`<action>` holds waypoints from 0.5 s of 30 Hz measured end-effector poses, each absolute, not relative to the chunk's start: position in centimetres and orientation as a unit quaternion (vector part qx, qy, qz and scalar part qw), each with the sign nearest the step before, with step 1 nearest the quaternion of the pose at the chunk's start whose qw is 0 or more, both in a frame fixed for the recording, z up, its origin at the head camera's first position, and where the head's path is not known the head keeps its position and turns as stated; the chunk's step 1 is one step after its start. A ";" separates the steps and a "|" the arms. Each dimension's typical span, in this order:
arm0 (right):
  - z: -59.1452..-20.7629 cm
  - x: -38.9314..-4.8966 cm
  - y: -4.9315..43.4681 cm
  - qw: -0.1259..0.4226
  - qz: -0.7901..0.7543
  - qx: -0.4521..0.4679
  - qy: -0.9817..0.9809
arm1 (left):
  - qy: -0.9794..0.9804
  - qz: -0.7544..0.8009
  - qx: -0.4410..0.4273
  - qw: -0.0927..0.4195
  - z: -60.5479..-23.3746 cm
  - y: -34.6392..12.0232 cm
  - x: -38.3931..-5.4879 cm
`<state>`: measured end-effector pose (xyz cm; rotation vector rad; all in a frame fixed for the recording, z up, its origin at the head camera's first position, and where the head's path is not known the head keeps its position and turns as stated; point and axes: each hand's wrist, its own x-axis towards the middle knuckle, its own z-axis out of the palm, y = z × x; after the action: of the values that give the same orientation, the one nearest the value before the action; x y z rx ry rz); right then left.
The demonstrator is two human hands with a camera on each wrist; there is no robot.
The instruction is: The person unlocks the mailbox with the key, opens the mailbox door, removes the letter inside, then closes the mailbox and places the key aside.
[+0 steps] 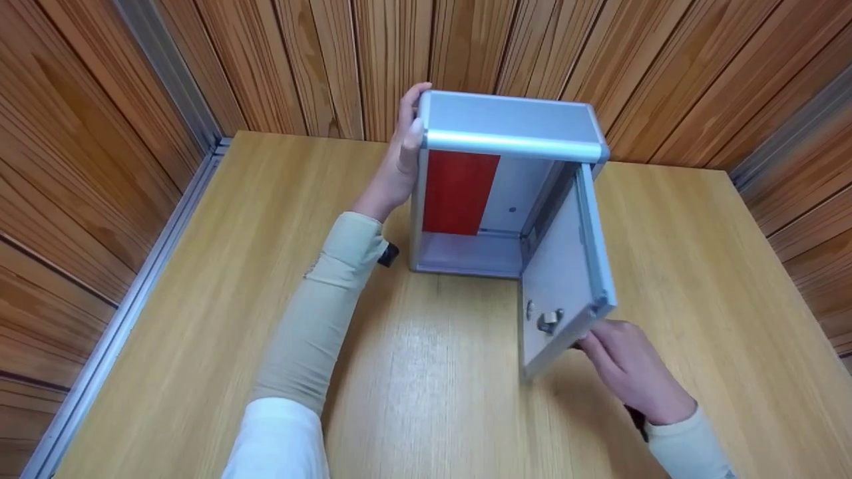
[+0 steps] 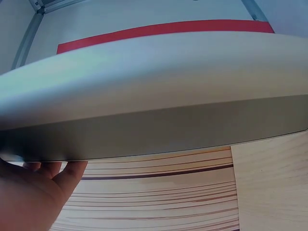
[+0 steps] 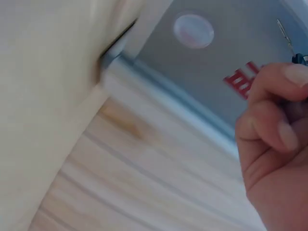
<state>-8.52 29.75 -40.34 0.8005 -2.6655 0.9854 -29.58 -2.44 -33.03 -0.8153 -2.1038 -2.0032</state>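
A silver metal lockbox point(image 1: 512, 120) stands on the table with its hinged door point(image 1: 562, 266) swung outward at the right. Inside, a red panel point(image 1: 459, 193) covers the left part of the back wall. My left hand point(image 1: 401, 156) grips the box's upper left side, thumb at the front edge and fingers at the rear edge. At the door's outer face, my right hand point(image 1: 629, 366) has curled fingers pinching a dark-headed key point(image 3: 299, 58); the lock behind them is hidden. A second, silver key point(image 3: 285, 36) hangs beside it. The latch point(image 1: 549, 321) shows on the door's inner face.
The wooden table point(image 1: 266, 233) extends around the box. Wood-slat walls point(image 1: 506, 46) rise behind and at both sides, with a metal rail point(image 1: 140, 286) along the left edge. The door's outer face bears red lettering point(image 3: 238, 83) and a pale round spot point(image 3: 193, 30).
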 end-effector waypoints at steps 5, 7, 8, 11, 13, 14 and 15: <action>-40.8 -8.6 32.6 0.107 0.362 0.240 -0.894 | -0.700 -0.658 -0.269 0.067 -33.1 -2.6 -29.6; -41.1 -8.8 33.6 0.107 0.389 0.233 -0.885 | -0.701 -0.657 -0.270 0.071 -33.0 -2.7 -29.6; -41.2 -8.8 34.0 0.109 0.403 0.226 -0.880 | -0.701 -0.656 -0.270 0.073 -33.0 -2.8 -29.6; -41.6 -9.2 35.0 0.127 0.426 0.213 -0.870 | -0.702 -0.657 -0.265 0.072 -33.0 -2.8 -29.5; -41.8 -9.4 35.4 0.141 0.435 0.204 -0.866 | -0.703 -0.656 -0.265 0.073 -32.9 -2.9 -29.4; -41.9 -9.4 35.6 0.143 0.439 0.196 -0.865 | -0.704 -0.655 -0.265 0.071 -32.6 -2.9 -29.1; -41.9 -9.5 35.6 0.145 0.443 0.190 -0.864 | -0.705 -0.654 -0.265 0.071 -32.6 -2.9 -29.0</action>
<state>-9.45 35.63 -41.93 0.5471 -2.4887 1.2763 -29.03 -2.93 -32.62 -0.7955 -2.1208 -1.9655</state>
